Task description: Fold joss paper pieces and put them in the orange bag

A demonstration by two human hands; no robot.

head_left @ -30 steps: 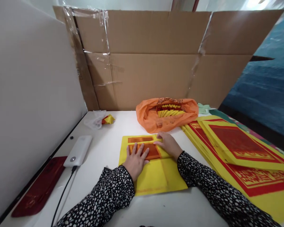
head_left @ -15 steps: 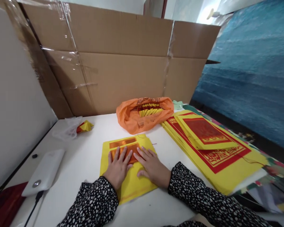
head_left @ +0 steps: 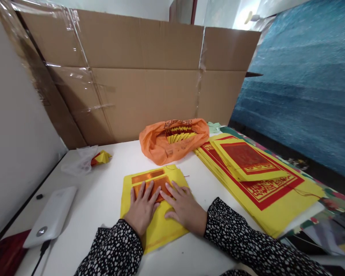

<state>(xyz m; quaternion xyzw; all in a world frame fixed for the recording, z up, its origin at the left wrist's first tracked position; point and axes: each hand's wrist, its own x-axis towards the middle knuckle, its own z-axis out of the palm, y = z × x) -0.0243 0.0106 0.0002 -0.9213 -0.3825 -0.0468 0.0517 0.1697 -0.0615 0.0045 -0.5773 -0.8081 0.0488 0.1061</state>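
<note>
A yellow sheet of paper with shiny orange foil panels lies on the white table in front of me. Flat on its left half rests my left hand, fingers spread over the edge of the larger foil panel. My right hand also presses down on the paper, its fingers apart and their tips on the right side of that panel. Both palms cover part of the sheet, and neither hand grips anything. Whether more sheets lie beneath the top one I cannot tell.
An orange plastic bag holding folded yellow and red paper stands behind. Stacked yellow and red printed papers lie at right. At left are a white power bank with cable and a clear plastic bag. A cardboard wall closes the back.
The whole view has shifted slightly left and tilted. Both hands stay flat on the yellow paper, with the right fingers moved a little toward the left hand.
</note>
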